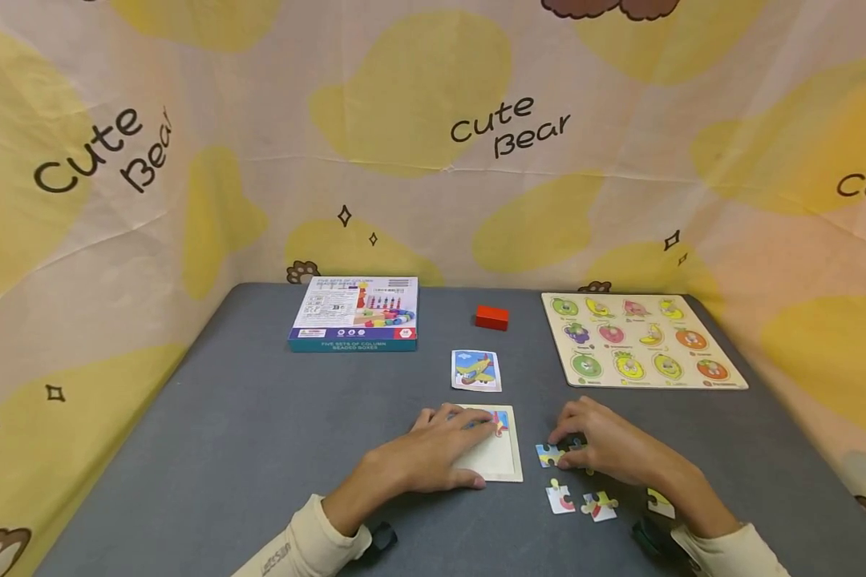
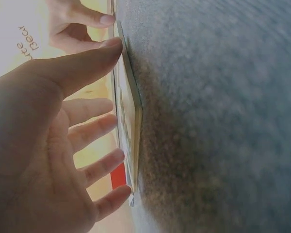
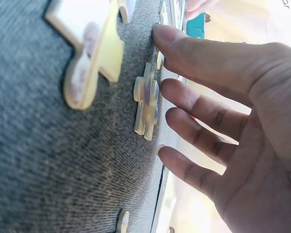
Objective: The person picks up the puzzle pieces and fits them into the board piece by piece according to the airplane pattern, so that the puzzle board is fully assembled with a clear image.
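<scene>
My left hand [image 1: 443,449] lies with fairly straight fingers over a small pale puzzle tray [image 1: 503,463], thumb at its near edge. A picture piece [image 1: 502,421] shows in the tray's upper right corner; the hand covers the upper left. My right hand [image 1: 606,437] hovers low over loose jigsaw pieces, thumb and fingers apart. A blue-and-yellow jigsaw piece [image 1: 548,455] lies by its fingertips, and another jigsaw piece [image 3: 146,102] lies flat below the fingers. Nearer me are a white-and-pink jigsaw piece [image 1: 560,498] and a multicoloured jigsaw piece [image 1: 600,506].
Behind the tray lies a picture card [image 1: 476,371] with a yellow airplane. Farther back are a red block [image 1: 491,318], a flat bead-set box [image 1: 354,314] and a fruit board [image 1: 649,340]. A yellow-and-white jigsaw piece [image 1: 660,504] lies beside my right wrist.
</scene>
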